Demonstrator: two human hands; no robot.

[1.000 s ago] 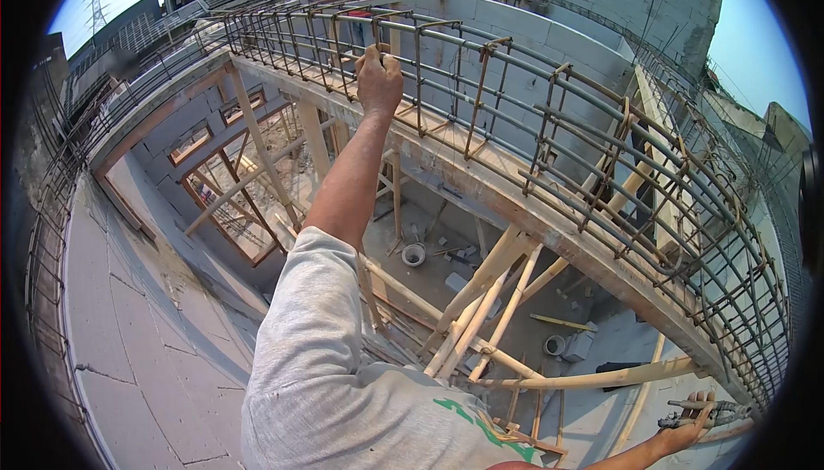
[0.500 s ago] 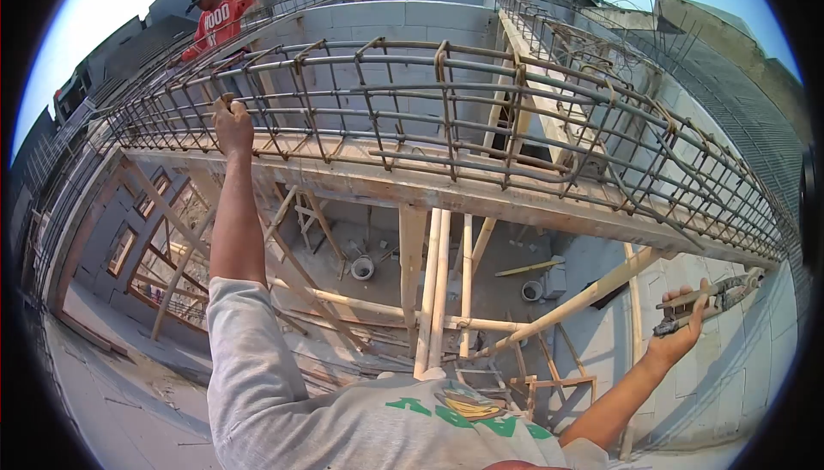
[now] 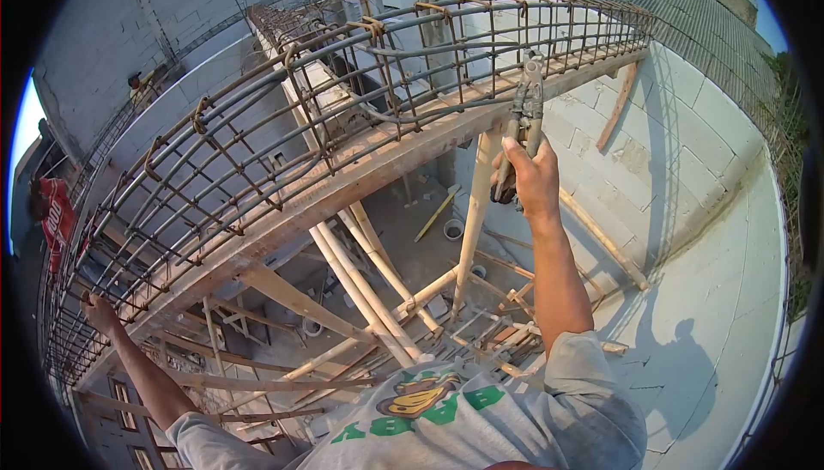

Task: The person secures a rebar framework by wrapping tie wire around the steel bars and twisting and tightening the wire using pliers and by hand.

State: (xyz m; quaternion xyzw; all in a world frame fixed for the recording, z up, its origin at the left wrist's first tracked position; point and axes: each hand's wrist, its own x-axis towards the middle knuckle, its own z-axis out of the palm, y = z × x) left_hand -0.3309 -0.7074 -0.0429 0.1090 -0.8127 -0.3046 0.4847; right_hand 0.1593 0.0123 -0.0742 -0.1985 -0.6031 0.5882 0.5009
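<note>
Rebar cage [image 3: 371, 32]: an open lattice of slender round bars and rusty stirrups, above rough timber formwork [image 3: 343, 173]. Right hand [image 3: 530, 174]: closed around grimy metal pliers [image 3: 527, 108], head uppermost. Left hand [image 3: 101, 311]: at the cage's left end; finger closure indistinct.

The right hand [image 3: 534, 180] partly hides the pliers [image 3: 529, 103] (whether the left hand [image 3: 102, 313] grips is unclear).
</note>
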